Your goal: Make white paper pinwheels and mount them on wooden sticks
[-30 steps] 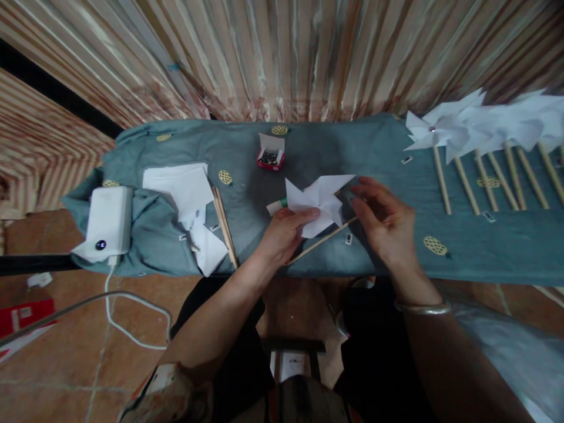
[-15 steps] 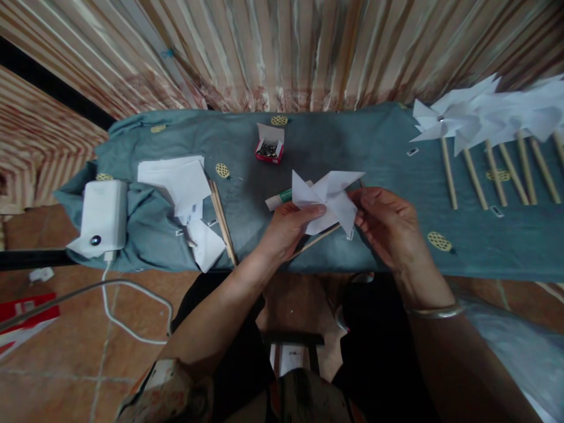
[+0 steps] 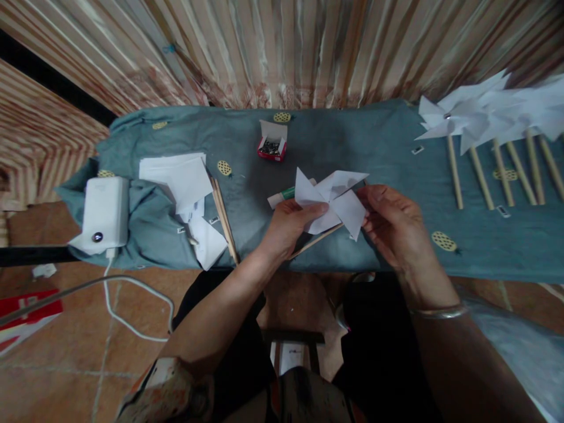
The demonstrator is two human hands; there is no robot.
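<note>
Pinwheel point(image 3: 342, 202): held over the near middle of the cloth-covered worktop point(image 3: 247, 200), likely because both hands reach it easily there.
Left hand point(image 3: 286, 226): clamped on the paper, thumb on top by the centre and the other fingers underneath; the press there probably stops the folds springing up.
Right hand point(image 3: 394, 223): fingers bunched together at the right edge of the pinwheel; I cannot tell whether they grip the paper or something small.
Single stick point(image 3: 315, 242): slants below the pinwheel, its far end hidden by the paper; whether the two touch is unclear.
Tube point(image 3: 277, 200): white and green, lying just beyond the left hand, partly covered by the pinwheel.
Box point(image 3: 272, 154): on the far side with its lid up and small metal pieces showing, presumably for quick picking.
Loose sticks point(image 3: 224, 220): side by side on the left, beside the paper sheets point(image 3: 176, 176), apparently grouped as supplies.
Mounted pinwheels point(image 3: 480, 117): at the far right, heads overlapping, sticks pointing nearward; this seems to save room.
Blades point(image 3: 350, 214): plain white, pointed and creased, fanning from the centre, with one dipping nearward on the right.
</note>
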